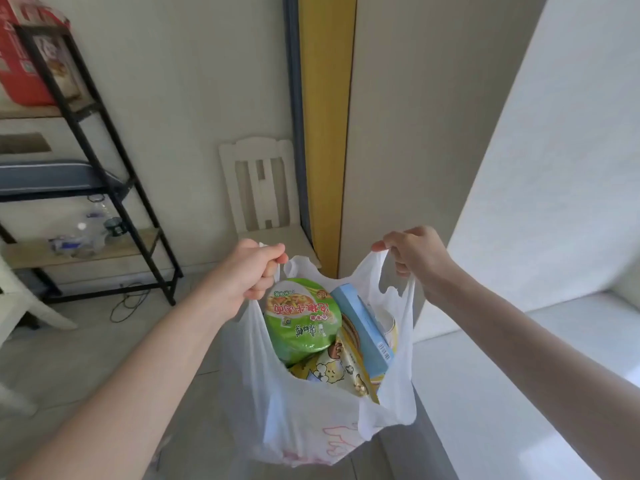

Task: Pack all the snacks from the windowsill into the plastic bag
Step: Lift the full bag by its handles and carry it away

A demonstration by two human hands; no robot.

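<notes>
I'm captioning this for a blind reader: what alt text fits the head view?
Two bare hands, left hand and right hand, hold a white plastic bag open by its handles. Inside are a green noodle bowl, a light blue box and a yellow snack packet.

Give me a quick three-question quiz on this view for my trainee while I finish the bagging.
1. True or false: each hand grips one handle of the plastic bag.
2. Which item sits nearest the left hand? A) blue box B) green noodle bowl C) yellow snack packet
3. What does the right hand hold?

Key: 1 true; 2 B; 3 the bag's right handle.
</notes>
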